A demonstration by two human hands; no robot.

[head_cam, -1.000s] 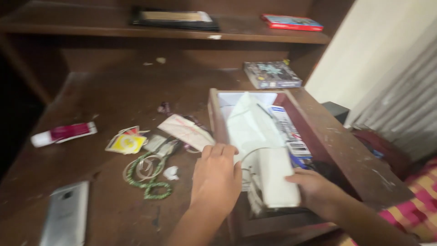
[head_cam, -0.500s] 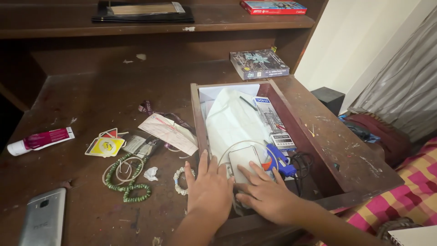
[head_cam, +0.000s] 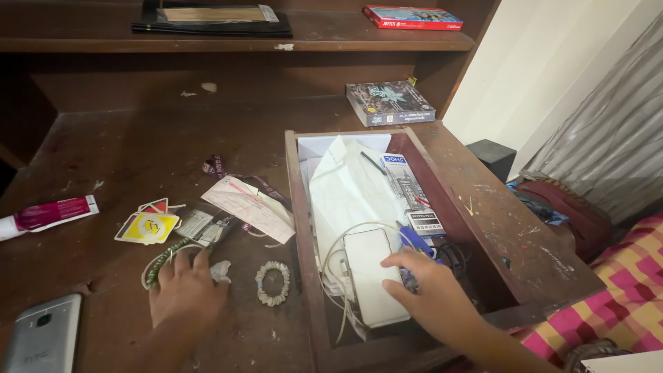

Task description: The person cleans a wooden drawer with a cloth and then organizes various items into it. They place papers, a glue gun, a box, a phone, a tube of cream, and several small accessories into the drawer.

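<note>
White slim rectangular device (head_cam: 373, 275) in wooden drawer (head_cam: 301, 207), right hand (head_cam: 431, 290) fingers spread on it, left hand (head_cam: 185, 290) splayed over green beads (head_cam: 160, 262)

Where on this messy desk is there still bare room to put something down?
Bare wood lies behind the card pile, up to the shelf, and right of the drawer. Crowded: inside the drawer, and around the left hand.
</note>
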